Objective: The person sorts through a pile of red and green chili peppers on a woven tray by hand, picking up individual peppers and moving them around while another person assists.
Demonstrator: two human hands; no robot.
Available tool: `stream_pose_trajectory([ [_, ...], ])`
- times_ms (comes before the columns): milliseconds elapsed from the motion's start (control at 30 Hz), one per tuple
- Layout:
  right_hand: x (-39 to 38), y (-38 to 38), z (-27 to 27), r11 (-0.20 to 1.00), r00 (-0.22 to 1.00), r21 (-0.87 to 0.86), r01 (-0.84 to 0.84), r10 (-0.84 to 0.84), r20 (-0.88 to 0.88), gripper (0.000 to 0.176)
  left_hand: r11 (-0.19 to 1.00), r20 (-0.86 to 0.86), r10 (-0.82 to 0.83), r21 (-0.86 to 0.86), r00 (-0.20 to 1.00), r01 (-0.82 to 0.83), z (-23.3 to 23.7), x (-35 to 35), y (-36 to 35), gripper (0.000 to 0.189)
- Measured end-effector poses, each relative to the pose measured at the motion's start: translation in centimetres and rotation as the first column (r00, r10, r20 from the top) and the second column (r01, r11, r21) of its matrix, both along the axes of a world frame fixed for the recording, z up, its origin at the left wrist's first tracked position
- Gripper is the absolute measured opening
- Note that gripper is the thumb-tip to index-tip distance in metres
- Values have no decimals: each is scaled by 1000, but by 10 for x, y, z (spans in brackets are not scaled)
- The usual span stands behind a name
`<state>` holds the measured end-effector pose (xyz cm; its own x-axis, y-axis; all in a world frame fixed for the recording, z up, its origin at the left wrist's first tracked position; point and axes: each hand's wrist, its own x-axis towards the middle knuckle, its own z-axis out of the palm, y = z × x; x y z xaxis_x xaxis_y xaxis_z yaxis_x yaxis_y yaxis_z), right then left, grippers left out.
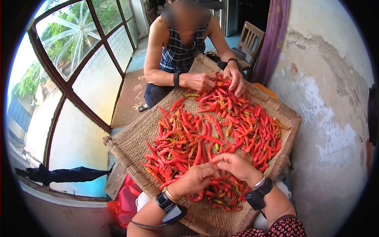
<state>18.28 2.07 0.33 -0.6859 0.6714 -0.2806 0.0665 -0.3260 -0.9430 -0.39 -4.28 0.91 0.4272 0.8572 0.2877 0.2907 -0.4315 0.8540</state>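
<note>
Many red chili peppers (177, 138), a few of them green or orange, lie spread over a woven tray (134, 146). Over the near part of the pile, my left hand (199, 177) has its fingers curled together in a pinch. Close beside it, my right hand (236, 166) also pinches, its fingertips near those of my left hand. Whatever is between the fingers of either hand is too small or hidden to name. Both wrists carry a bracelet and a black strapped device.
Across the tray, a person (183, 43) has both hands among the far peppers. A wooden chair (250, 41) and purple curtain (272, 43) stand behind. Windows and a folded dark umbrella (75, 175) are on the left, a red bag (127, 199) below; a worn wall (323, 118) bounds the right.
</note>
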Motion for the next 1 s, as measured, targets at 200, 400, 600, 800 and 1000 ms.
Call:
stream_pose_trajectory([
  [200,3,0,-12,989,984,54,-138,143,-107,28,984,192,-62,-152,979,92,-4,-4,1,19],
  [400,8,10,-10,904,936,261,-337,352,-11,31,830,433,-32,-491,901,265,-5,-8,-2,21],
  [600,13,12,5,937,934,-66,-344,348,82,22,885,333,171,-466,928,4,-5,-7,-1,28],
  [800,12,28,-4,950,938,135,282,-244,-245,47,887,-365,456,114,812,-446,-9,-16,0,26],
  [1000,11,27,-17,921,949,240,306,-315,1,50,939,-743,261,46,617,-342,-20,-14,-2,31],
])
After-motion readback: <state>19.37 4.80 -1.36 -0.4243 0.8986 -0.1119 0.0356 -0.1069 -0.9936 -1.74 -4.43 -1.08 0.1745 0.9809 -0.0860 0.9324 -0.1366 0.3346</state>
